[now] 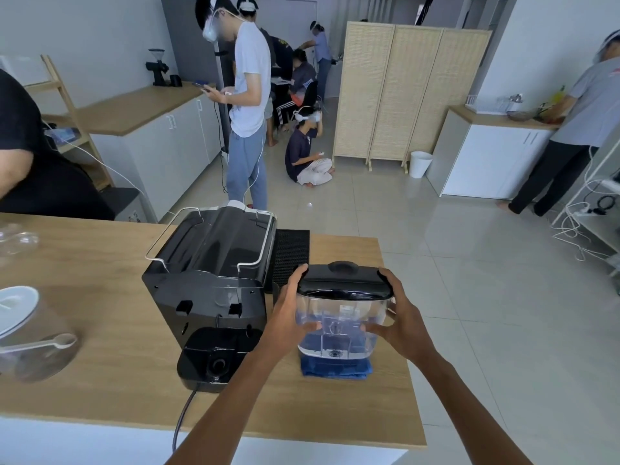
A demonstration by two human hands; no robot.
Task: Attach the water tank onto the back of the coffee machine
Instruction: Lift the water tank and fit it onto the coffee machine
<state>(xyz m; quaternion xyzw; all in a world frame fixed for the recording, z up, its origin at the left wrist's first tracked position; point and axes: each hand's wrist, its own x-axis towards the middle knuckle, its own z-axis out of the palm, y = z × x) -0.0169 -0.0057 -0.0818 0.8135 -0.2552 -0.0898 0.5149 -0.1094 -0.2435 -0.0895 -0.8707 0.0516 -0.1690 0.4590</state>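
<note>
Water tank [344,313], clear w/ black lid, sits just right of the coffee machine [208,280], on or just above a blue cloth [336,368] at the near right of the surface [100,380]; can't tell if lifted. Both hands clamp it: left hand [290,317] on its left side, thumb at the lid edge; right hand [401,322] wrapped round the right side. Machine's back faces near, w/ two slots & a round base port [218,365] low down. Prob. best: keep it level, water inside. Bring it left, line the valve over the port, lower straight, press till seated. Mind the cord [181,421].
</note>
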